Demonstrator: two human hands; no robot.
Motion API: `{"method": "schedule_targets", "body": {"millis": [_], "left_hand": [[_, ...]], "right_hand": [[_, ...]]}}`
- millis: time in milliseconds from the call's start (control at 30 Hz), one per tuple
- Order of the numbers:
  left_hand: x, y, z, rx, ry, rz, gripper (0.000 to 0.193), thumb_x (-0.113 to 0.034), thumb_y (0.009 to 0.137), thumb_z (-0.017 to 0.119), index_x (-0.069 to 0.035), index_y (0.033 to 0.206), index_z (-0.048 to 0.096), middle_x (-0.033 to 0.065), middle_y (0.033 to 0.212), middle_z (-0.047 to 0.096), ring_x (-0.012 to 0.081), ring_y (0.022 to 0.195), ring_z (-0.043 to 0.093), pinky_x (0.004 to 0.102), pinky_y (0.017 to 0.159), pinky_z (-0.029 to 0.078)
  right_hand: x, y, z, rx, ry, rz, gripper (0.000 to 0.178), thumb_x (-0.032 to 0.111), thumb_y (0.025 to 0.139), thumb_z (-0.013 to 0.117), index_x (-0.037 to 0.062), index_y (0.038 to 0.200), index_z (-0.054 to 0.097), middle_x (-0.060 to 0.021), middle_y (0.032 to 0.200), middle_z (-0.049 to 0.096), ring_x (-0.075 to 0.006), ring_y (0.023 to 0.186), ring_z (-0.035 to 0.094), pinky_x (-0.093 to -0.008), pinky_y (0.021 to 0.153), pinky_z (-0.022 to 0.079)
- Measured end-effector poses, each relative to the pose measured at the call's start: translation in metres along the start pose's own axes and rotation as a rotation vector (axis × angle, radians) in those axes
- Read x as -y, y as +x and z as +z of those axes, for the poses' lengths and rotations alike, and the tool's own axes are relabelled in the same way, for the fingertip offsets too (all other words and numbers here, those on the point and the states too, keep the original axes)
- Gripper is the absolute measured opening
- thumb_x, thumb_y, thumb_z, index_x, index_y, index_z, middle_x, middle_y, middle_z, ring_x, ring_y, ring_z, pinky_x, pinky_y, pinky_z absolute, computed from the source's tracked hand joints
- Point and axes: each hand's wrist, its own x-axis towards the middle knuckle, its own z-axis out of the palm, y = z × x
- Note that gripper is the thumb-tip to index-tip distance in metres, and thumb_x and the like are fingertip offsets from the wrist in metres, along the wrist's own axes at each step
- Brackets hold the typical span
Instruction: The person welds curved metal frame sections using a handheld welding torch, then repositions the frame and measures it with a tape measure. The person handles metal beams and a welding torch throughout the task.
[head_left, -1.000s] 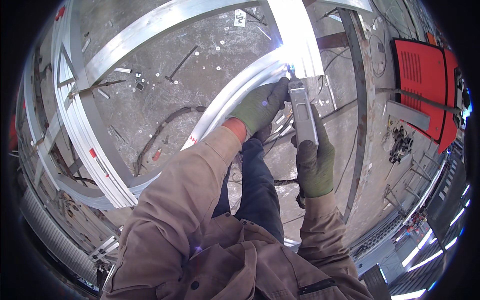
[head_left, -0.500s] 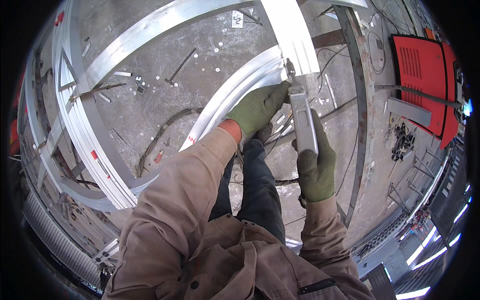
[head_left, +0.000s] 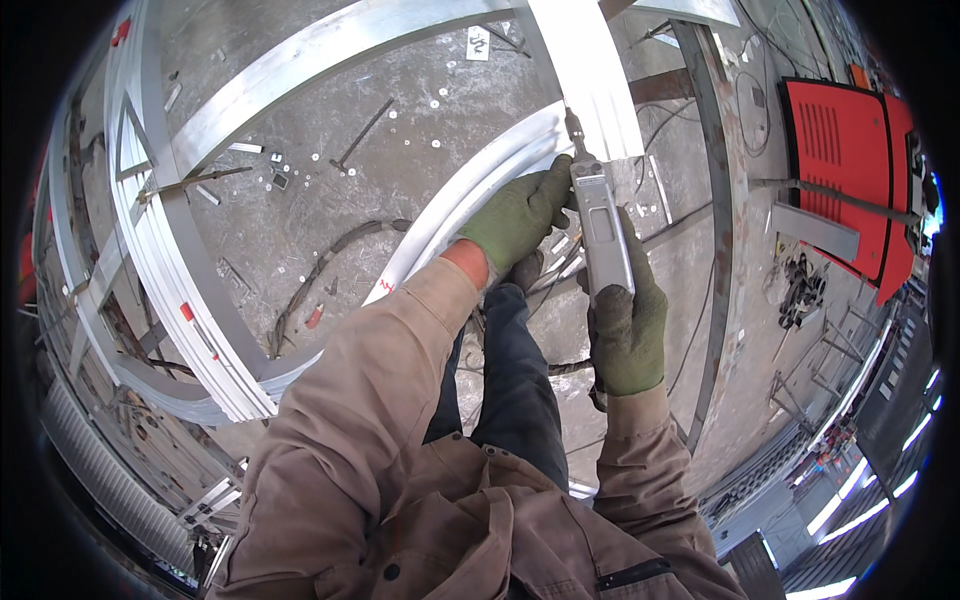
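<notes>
A grey metal handheld power tool (head_left: 606,245) with a narrow nose points away from me. Its tip lies at the corner where a curved white metal profile (head_left: 478,180) meets a straight white one (head_left: 590,80). My right hand (head_left: 634,335), in a green glove, is closed around the tool's rear end, thumb on top. My left hand (head_left: 515,212), gloved alike, is closed at the left side of the tool's front, beside the curved profile. Some of its fingertips are hidden by the tool.
A large frame of metal profiles (head_left: 190,290) spans the left. A rusty steel beam (head_left: 722,200) runs along the right, with a red machine (head_left: 850,170) beyond it. Cables (head_left: 310,290), a hammer-like rod (head_left: 362,135) and scraps lie on the concrete floor. My legs (head_left: 520,380) stand below my hands.
The tool has tilted and shifted slightly left, its tip now a little farther up along the corner. My left fingers have moved slightly left and up beside its nose.
</notes>
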Motion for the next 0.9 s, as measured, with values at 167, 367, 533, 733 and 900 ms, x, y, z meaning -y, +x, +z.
{"method": "schedule_targets", "body": {"millis": [167,367,533,733,900], "left_hand": [[-0.005,0.005,-0.007,0.004,0.001,-0.045,0.069,-0.057,0.131,0.05,0.004,0.141,0.079,0.0163,0.107,0.085,0.0236,0.092,0.084,0.0389,0.089,0.07],[0.001,0.012,-0.006,-0.005,-0.03,-0.1,0.095,-0.08,0.124,0.038,0.001,0.137,0.086,0.0157,0.104,0.088,0.0227,0.089,0.082,0.039,0.09,0.064],[0.004,0.017,-0.005,0.002,-0.079,-0.116,0.097,-0.081,0.124,0.037,0.002,0.138,0.086,0.0156,0.103,0.088,0.024,0.09,0.082,0.0403,0.093,0.064],[0.008,0.021,-0.007,0.027,-0.084,-0.143,0.097,-0.08,0.124,0.036,0.002,0.14,0.085,0.0156,0.104,0.088,0.0238,0.091,0.082,0.0404,0.092,0.065],[0.001,0.016,-0.009,0.035,-0.084,-0.092,0.095,-0.08,0.125,0.035,0.0,0.152,0.079,0.0161,0.128,0.088,0.0218,0.091,0.081,0.0392,0.09,0.065]], "right_hand": [[-0.006,0.013,0.008,-0.019,-0.036,-0.042,0.115,0.081,0.111,0.075,-0.0049,0.183,0.05,-0.0164,0.126,0.084,-0.0138,0.1,0.076,-0.0337,0.084,0.063],[-0.004,0.017,0.015,-0.04,-0.047,-0.033,0.111,0.078,0.113,0.075,-0.0047,0.183,0.05,-0.0184,0.13,0.085,-0.0159,0.108,0.079,-0.0355,0.091,0.065],[-0.01,0.02,0.017,-0.053,-0.057,-0.054,0.109,0.075,0.113,0.078,-0.0046,0.183,0.05,-0.0162,0.128,0.085,-0.0143,0.105,0.078,-0.0344,0.088,0.064],[0.001,0.021,0.018,-0.026,-0.011,0.0,0.108,0.07,0.113,0.081,-0.0053,0.183,0.049,-0.0153,0.125,0.086,-0.0155,0.106,0.08,-0.0346,0.087,0.065],[0.012,0.025,0.024,-0.051,-0.063,-0.024,0.107,0.07,0.114,0.079,-0.0093,0.18,0.05,-0.0205,0.127,0.086,-0.0201,0.111,0.083,-0.0371,0.091,0.068]]}}
